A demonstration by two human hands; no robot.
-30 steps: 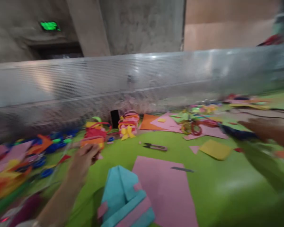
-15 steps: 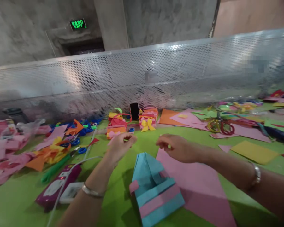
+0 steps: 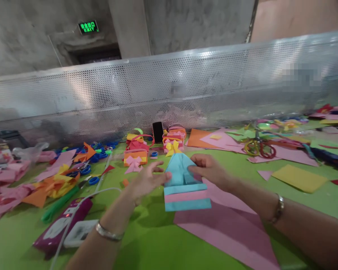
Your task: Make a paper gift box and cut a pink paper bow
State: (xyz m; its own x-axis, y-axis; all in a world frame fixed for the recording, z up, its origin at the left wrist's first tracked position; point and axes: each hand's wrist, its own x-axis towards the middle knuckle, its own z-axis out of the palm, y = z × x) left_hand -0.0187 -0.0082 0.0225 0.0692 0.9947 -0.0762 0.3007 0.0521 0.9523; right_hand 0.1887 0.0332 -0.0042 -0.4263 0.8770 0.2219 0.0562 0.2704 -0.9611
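Head view: folded blue paper piece (image 3: 186, 186) with pink stripe, raised over green table (image 3: 146, 240), partly overlapping pink sheet (image 3: 225, 225). Right hand (image 3: 211, 171) pinches its upper right side. Left hand (image 3: 146, 180) half-spread, thumb at left edge, gap between thumb and fingers. Yellow-bowed item (image 3: 173, 147) just behind.

A green desk (image 3: 146, 240) carries a pink sheet (image 3: 225, 225). Yellow paper (image 3: 298, 179) lies right of the sheet, a purple device (image 3: 62, 225) left.
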